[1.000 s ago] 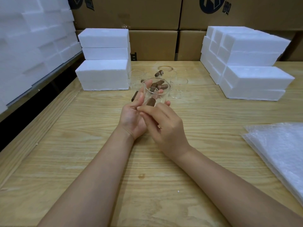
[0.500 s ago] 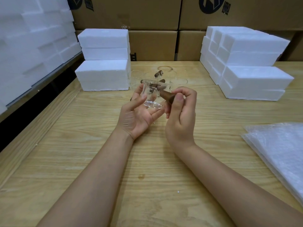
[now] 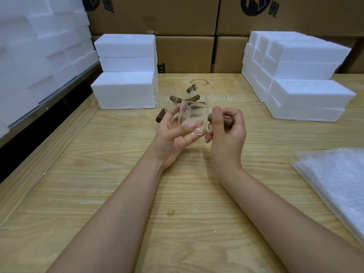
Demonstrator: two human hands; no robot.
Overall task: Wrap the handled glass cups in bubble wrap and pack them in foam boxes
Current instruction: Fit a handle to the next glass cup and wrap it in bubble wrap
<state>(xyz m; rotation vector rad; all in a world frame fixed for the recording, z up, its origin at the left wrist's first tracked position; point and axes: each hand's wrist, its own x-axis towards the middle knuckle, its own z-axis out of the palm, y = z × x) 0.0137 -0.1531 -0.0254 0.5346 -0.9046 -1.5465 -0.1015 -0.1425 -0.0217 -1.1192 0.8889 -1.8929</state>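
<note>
A clear glass cup [image 3: 194, 119] with a brown wooden handle [image 3: 226, 120] is held above the table's middle. My right hand [image 3: 226, 133] grips the handle, thumb on top. My left hand [image 3: 173, 133] cradles the cup's body from the left, fingers relaxed against the glass. Behind them several more glass cups [image 3: 215, 97] with brown handles stand on the table. A stack of bubble wrap sheets [image 3: 338, 182] lies at the right edge. White foam boxes are stacked at the back left [image 3: 126, 75] and back right [image 3: 303, 75].
The wooden table [image 3: 118, 174] has a raised rim along its left side. More foam pieces [image 3: 39, 48] pile up on a shelf at the far left. Cardboard cartons [image 3: 185, 32] line the back wall.
My right hand has moved off the cup's front to its right side and now grips the handle. The cup has tilted and turned in my left hand, handle to the right.
</note>
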